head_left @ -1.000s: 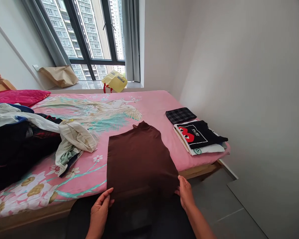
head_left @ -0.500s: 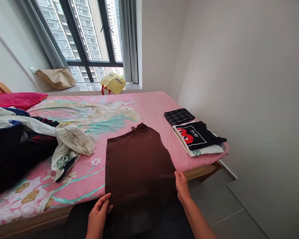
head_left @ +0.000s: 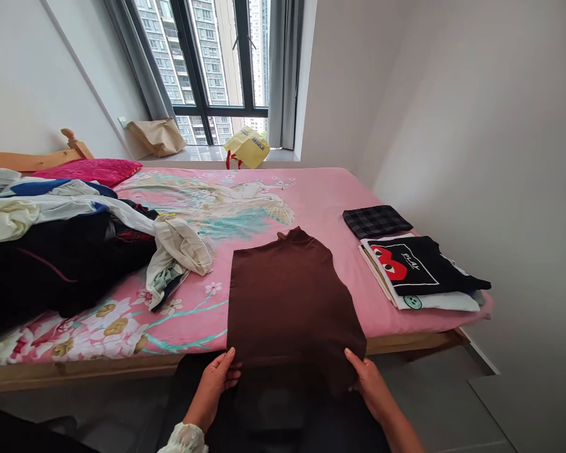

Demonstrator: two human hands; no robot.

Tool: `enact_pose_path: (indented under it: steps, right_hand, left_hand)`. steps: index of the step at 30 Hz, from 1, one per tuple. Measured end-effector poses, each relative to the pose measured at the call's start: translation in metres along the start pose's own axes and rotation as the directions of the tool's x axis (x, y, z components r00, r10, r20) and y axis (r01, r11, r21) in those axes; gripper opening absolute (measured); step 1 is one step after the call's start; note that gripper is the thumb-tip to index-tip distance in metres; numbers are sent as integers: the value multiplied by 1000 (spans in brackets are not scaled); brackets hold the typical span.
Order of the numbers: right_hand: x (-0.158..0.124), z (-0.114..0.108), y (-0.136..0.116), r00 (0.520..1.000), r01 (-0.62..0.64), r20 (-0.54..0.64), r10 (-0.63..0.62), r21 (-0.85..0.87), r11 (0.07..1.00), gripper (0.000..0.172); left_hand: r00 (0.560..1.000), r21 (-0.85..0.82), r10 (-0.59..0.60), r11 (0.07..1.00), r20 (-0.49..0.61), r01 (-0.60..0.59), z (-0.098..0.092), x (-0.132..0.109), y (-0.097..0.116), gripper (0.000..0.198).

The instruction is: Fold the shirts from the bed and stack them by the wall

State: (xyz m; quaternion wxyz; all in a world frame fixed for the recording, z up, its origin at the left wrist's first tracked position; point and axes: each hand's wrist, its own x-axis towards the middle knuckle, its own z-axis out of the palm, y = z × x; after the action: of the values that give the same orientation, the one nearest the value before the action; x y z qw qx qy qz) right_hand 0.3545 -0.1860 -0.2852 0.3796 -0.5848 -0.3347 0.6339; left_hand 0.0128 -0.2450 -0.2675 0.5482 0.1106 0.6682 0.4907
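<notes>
A brown turtleneck top [head_left: 287, 296] lies flat on the pink bed [head_left: 311, 195], its lower part hanging over the near edge. My left hand [head_left: 219, 377] pinches the bottom left corner of the top. My right hand [head_left: 370, 384] grips the bottom right corner. Both hands are closed on the fabric at the bed's front edge.
A heap of unfolded clothes [head_left: 61, 251] covers the left of the bed. A stack of folded shirts [head_left: 424, 274] and a folded plaid piece [head_left: 376, 221] lie at the right edge by the wall. Two bags, one brown paper [head_left: 158, 136] and one yellow [head_left: 248, 146], sit on the window sill.
The view has swung left and down. Both hands have slid along the hem and now hold the top's lower corners closer to the bed edge.
</notes>
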Motion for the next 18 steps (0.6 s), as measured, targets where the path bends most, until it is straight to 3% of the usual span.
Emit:
enact_pose_path:
  steps: [4,6,9,14,18]
  right_hand:
    - [3,-13,4,970,178,-134,-205,-188,966,40]
    - [-1,-19,7,955,203,-165,-246,-239,950,45]
    - [-13,-25,12,959,149,-199,-204,-257,955,42]
    - [-38,-25,17,974,16,-222,-39,-107,994,27]
    - [-48,-23,14,982,7,-190,-8,-5,1000,25]
  left_hand:
    - [994,50,101,993,40,-103,-4,0,-3,47]
    - [991,79,130,988,44,-133,-7,-1,-4,48]
    - [989,98,141,984,53,-146,-11,-7,-8,45]
    - [987,92,113,988,110,-123,-20,-20,-24,41]
    - [991,81,90,992,101,-98,-25,-22,-34,40]
